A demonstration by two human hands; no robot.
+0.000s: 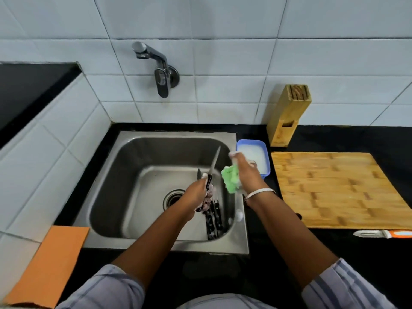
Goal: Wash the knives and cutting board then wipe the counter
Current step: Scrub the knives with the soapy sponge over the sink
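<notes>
The square steel sink [178, 135] holds a small heap of black-handled knives [213, 221] lying along its right wall, near the round drain [172, 198]. Above them the left hand [194, 197] has its fingers wrapped round the handle of one knife [214, 162], the narrow grey blade pointing up and away. The right hand [247, 172] squeezes a soft green sponge [230, 180], with foam on the fingers. Just beside the sink's right rim sits a blue plastic tub [250, 142] with milky white liquid in it, probably soapy water. To its right the wooden cutting board [334, 188], a patchwork of pale and darker blocks, lies flat on the glossy black counter [367, 137]. A tall wooden knife block [287, 112] stands behind it against the white tiles. A flat orange cloth [49, 264] lies left of the sink.
</notes>
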